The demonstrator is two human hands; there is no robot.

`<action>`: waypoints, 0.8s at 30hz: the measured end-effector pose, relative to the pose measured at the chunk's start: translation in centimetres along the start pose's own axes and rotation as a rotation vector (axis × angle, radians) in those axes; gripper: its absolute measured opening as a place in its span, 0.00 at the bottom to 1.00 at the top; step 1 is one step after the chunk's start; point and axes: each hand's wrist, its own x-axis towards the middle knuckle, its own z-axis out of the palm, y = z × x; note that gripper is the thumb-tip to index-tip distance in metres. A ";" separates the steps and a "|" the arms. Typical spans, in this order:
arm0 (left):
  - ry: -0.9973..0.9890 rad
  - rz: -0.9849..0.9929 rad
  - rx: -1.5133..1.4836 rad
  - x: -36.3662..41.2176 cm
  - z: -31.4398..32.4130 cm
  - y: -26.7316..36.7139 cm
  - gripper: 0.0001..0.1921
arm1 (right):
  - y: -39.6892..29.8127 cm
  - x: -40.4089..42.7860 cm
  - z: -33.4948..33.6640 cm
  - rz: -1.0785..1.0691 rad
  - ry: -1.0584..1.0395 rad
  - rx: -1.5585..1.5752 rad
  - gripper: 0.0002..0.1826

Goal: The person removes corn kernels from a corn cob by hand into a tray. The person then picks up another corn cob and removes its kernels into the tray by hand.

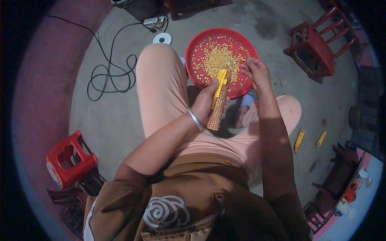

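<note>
My left hand [206, 101] grips a partly shelled corn cob [218, 102] from its left side, thumb along the top. Yellow kernels still cover a strip on the cob's left; its lower and right surface is bare brown. The cob slants over the near rim of a round red plastic basin [190, 76]. Loose corn kernels [215, 58] are heaped in the basin's middle and scattered around it. Over the basin's right rim, apart from the cob, is my right hand [257, 71] with bent fingers. Whether a kernel sits between its fingertips is unclear.
Two ears of corn [299, 141] lie on the concrete floor at the right. A red wooden chair [319, 45] stands at the upper right, and a red plastic stool [71, 159] at the left. A black cable [110, 67] coils left of my knee, running to a power strip [154, 21].
</note>
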 end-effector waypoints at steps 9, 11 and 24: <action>0.018 -0.018 0.003 -0.2 0.3 0.2 0.22 | 1.0 -0.5 -1.6 0.128 -0.027 0.132 0.11; 0.011 -0.018 -0.006 0.2 -0.1 -0.1 0.22 | 0.7 -0.8 -1.1 0.151 -0.042 0.119 0.12; -0.036 0.330 0.164 0.4 0.1 -0.7 0.22 | -1.0 -10.1 4.0 0.078 -0.213 -0.091 0.12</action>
